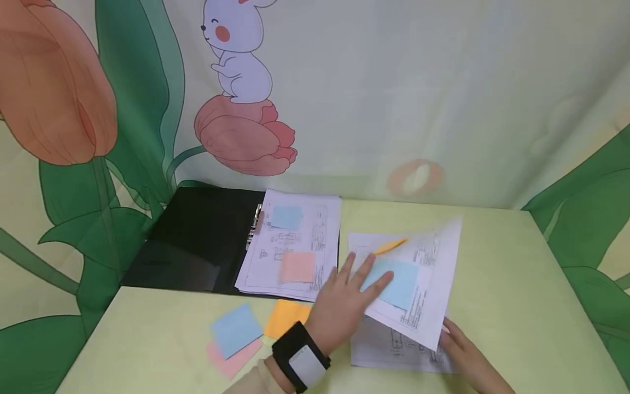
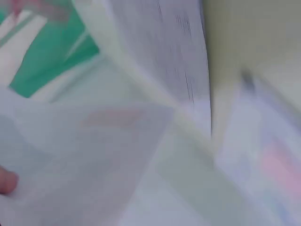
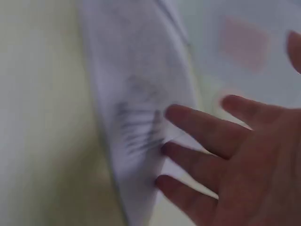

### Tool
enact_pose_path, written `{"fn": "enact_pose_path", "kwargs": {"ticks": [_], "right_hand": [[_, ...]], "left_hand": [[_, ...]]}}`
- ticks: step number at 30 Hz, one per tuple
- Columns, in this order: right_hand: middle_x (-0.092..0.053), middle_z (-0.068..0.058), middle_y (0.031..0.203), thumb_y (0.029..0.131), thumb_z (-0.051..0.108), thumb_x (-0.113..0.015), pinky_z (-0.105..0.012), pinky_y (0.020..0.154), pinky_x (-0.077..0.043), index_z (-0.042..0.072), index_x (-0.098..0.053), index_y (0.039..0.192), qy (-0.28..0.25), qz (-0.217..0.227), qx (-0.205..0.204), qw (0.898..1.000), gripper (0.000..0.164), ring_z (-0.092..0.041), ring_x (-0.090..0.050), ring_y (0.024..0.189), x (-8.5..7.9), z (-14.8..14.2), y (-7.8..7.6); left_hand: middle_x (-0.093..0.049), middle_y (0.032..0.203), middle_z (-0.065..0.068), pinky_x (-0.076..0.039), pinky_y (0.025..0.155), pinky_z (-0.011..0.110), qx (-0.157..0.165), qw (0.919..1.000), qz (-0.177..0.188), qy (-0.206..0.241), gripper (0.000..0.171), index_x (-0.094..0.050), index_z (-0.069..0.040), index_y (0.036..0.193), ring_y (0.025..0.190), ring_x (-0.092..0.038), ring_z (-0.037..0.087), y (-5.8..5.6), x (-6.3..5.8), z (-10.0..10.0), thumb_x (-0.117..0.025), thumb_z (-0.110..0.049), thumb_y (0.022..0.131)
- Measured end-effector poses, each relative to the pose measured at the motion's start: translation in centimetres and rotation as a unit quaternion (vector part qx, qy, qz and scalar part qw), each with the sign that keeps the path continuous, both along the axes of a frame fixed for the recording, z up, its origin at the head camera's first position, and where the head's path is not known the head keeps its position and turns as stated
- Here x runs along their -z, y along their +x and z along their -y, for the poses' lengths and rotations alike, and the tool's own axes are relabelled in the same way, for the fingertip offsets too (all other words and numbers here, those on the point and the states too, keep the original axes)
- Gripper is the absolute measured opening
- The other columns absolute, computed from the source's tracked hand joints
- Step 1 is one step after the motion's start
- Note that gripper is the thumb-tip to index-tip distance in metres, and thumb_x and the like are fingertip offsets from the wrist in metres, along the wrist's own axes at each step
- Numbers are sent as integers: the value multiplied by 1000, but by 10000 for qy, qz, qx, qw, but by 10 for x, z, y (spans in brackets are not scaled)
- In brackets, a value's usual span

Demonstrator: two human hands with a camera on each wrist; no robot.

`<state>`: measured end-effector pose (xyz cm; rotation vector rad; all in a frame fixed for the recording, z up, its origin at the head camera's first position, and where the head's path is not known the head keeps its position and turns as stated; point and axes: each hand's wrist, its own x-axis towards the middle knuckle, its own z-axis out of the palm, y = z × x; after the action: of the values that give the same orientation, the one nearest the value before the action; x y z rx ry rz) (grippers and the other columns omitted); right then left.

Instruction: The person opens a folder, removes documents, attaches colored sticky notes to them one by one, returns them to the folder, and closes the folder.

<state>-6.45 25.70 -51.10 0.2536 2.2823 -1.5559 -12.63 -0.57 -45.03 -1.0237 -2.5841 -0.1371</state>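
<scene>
My left hand (image 1: 342,309) lies with its fingers spread over a printed sheet (image 1: 433,290) bearing a blue sticky note (image 1: 401,282). A narrow orange piece (image 1: 391,246) is just beyond its fingertips; its kind is unclear. The sheet's right side curls up off another printed page (image 1: 374,347). Beside that raised edge is my right hand (image 1: 465,353), partly hidden by paper. In the right wrist view its fingers (image 3: 202,127) extend, tips at or near the sheet. The left wrist view is blurred, showing pale paper (image 2: 94,155) and a fingertip (image 2: 7,181).
An opened black folder (image 1: 192,241) with a metal clip (image 1: 253,227) holds a paper stack (image 1: 315,224) carrying a blue note (image 1: 286,217) and a pink note (image 1: 297,267). Loose blue (image 1: 236,328), pink (image 1: 231,361) and orange notes (image 1: 285,317) lie in front. A printed curtain (image 1: 394,98) hangs behind the table.
</scene>
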Motion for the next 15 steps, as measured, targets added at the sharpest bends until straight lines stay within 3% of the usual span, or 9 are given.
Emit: {"fn": "enact_pose_path", "kwargs": {"ticks": [2,5,8,11,15], "right_hand": [[-32,-26,142,95,46,-41,-65,94,-28,4,-22,145,434,64,-196,9988,68,-46,-27,129,6,0,6],[-37,-24,140,91,48,-50,-61,95,-31,7,-27,145,610,205,-111,9979,71,-43,-32,128,12,-1,13],[-38,-24,139,89,51,-52,-62,96,-28,8,-28,144,755,306,2,9967,74,-44,-34,127,18,-3,18],[-37,-26,139,89,48,-52,-64,94,-28,6,-29,143,668,384,3,9970,73,-45,-35,125,23,-4,22],[-36,-28,138,90,42,-55,-62,94,-30,3,-30,142,417,369,62,9984,69,-44,-36,124,28,-2,25]], "left_hand": [[-25,150,12,-40,90,56,36,9989,-428,-178,79,-35,-27,143,133,-25,41,-13,-4,21,-67,1,77],[-23,150,12,-36,92,60,-166,9978,-298,-574,75,-38,-27,142,134,-22,40,-37,14,51,-66,1,79],[-27,149,9,-37,91,60,-475,9935,261,-1002,68,-39,-29,141,133,-26,37,-56,42,75,-61,2,84],[-31,148,8,-39,89,59,-641,9868,982,-1120,63,-40,-29,141,132,-30,36,-67,65,93,-58,0,88],[-31,148,8,-33,94,62,-970,9687,2026,-1058,55,-40,-27,141,132,-28,37,-76,84,109,-60,-29,90]]}}
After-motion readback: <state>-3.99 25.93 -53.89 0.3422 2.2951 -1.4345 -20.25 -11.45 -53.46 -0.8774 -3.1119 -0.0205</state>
